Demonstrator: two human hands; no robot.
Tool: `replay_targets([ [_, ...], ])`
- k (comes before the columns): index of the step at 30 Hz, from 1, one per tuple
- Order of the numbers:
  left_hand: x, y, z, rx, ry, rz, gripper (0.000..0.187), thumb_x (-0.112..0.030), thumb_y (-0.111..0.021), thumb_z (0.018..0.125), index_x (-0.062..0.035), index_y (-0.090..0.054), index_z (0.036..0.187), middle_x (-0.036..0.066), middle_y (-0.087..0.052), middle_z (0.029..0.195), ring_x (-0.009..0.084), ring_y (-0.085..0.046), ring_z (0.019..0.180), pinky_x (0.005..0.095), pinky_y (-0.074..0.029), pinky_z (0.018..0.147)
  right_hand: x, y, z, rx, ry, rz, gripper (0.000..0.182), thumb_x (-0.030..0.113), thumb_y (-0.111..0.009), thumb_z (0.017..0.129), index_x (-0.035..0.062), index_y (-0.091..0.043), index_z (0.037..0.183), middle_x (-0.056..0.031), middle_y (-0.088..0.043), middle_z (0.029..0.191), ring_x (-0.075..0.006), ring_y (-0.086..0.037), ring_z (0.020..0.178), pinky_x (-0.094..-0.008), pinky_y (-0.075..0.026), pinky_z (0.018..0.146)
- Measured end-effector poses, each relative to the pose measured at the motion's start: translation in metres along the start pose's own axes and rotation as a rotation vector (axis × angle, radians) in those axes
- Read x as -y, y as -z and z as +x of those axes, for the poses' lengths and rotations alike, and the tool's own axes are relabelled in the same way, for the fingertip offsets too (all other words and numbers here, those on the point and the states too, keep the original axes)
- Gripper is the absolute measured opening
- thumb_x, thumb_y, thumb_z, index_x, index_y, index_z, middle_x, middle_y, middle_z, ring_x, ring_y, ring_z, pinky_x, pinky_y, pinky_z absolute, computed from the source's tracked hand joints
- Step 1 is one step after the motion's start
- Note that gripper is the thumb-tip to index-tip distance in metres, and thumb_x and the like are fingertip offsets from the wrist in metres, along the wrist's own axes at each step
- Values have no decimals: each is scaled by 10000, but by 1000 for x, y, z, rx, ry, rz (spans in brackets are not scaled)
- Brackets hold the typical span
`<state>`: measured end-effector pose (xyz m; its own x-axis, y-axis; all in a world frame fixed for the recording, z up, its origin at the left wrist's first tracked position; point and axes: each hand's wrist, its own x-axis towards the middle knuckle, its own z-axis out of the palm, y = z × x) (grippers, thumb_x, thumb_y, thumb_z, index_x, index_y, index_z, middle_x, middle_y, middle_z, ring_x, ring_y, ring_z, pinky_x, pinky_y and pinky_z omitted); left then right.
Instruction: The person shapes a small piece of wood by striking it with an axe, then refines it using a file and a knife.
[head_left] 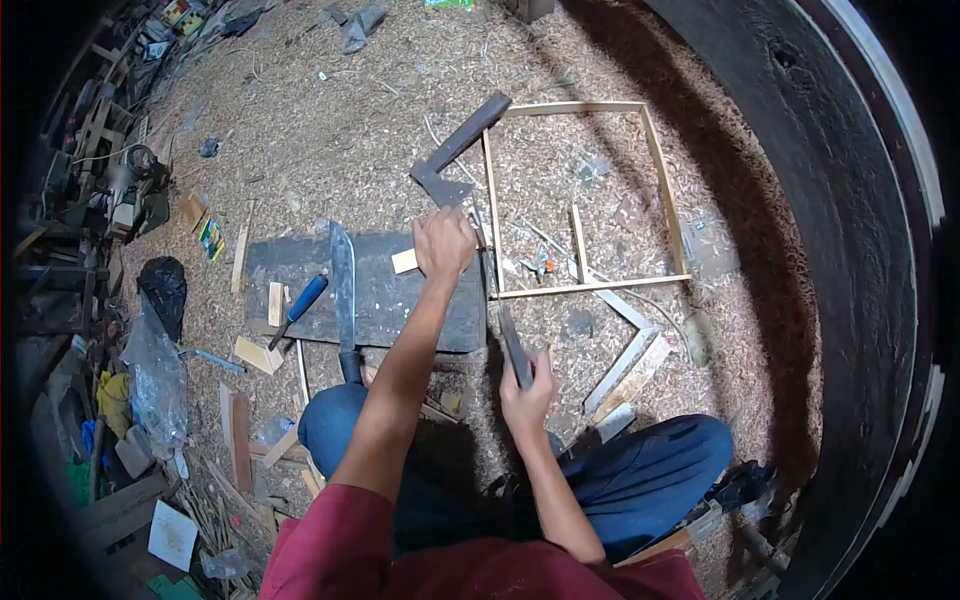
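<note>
Wood frame [664, 190] nearby; R hand [527, 400] clamped on dark tool [515, 345].
L hand [445, 243] apart, over plank [445, 320] edge, grip unclear; best kept clear of tool's path.

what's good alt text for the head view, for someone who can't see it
A person's right hand holds a dark tool, while the left hand is over the far edge of a dark board. A machete lies across the board, and a thin wooden frame rests on shavings-covered ground.
</note>
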<state>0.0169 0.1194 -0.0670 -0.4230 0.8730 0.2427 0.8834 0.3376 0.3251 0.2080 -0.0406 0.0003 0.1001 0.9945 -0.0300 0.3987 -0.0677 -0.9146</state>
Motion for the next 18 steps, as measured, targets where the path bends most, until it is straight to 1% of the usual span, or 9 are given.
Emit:
replay_targets([
  [2, -1, 3, 0, 24, -4, -17, 248, -185, -488, 853, -61, -696, 801, 117, -673, 870, 290, -620, 903, 461, -393, 879, 15, -19, 41, 30, 6, -11, 123, 84, -656, 890, -13, -583, 867, -158, -613, 630, -255, -662, 574, -371, -469, 524],
  [3, -2, 3, 1, 14, 25, -41, 246, -186, -488, 852, -59, -689, 788, 120, -672, 869, 292, -620, 898, 463, -394, 876, 23, -22, 48, 4, 35, 17, 147, 103, -653, 895, -8, -579, 833, -147, -590, 612, -265, -653, 561, -388, -460, 518],
  [6, -5, 3, 0, -9, 47, -29, 245, -184, -488, 848, -56, -685, 778, 123, -671, 869, 293, -620, 891, 466, -394, 876, -2, 1, 14, 63, -6, 46, 152, 102, -662, 896, -1, -576, 826, -122, -571, 592, -236, -632, 539, -366, -458, 511],
  [7, -4, 4, 1, -23, 40, -10, 244, -182, -489, 844, -56, -688, 780, 123, -671, 868, 292, -620, 889, 468, -394, 878, -5, 11, 3, 28, 12, 56, 163, 110, -674, 894, 4, -576, 819, -103, -560, 580, -201, -605, 515, -345, -451, 501],
  [8, -4, 5, 4, -24, 40, 0, 244, -182, -489, 844, -56, -688, 780, 123, -671, 868, 292, -620, 889, 468, -394, 878, -4, 9, 6, 32, 9, 64, 163, 110, -674, 894, 4, -576, 819, -103, -560, 580, -201, -605, 515, -345, -451, 501],
  [10, -4, 8, 3, 55, 15, -8, 246, -181, -484, 839, -57, -689, 783, 119, -672, 870, 292, -617, 895, 468, -393, 881, 0, 5, 13, 77, -89, 83, 180, 113, -679, 893, 0, -566, 810, -97, -562, 578, -177, -586, 504, -328, -444, 492],
  [14, -4, 1, 4, -18, 32, -30, 234, -172, -487, 838, -61, -683, 775, 115, -671, 867, 292, -615, 893, 465, -395, 877, 25, -16, 53, 123, -107, 78, 180, 101, -683, 886, -14, -560, 819, -116, -571, 580, -196, -565, 482, -346, -453, 499],
  [15, -5, 3, 4, -1, 43, -14, 231, -171, -488, 840, -64, -683, 777, 111, -673, 866, 290, -618, 889, 459, -395, 870, 15, -11, 38, 74, -20, 41, 175, 99, -669, 886, -17, -566, 806, -133, -571, 576, -216, -564, 473, -362, -464, 519],
  [18, -4, 2, 4, 16, 50, -11, 227, -167, -490, 842, -71, -689, 791, 104, -678, 866, 283, -624, 883, 448, -395, 860, 5, 16, -3, 41, 55, -42, 189, 104, -649, 893, -17, -564, 776, -146, -570, 581, -222, -572, 488, -373, -462, 534],
])
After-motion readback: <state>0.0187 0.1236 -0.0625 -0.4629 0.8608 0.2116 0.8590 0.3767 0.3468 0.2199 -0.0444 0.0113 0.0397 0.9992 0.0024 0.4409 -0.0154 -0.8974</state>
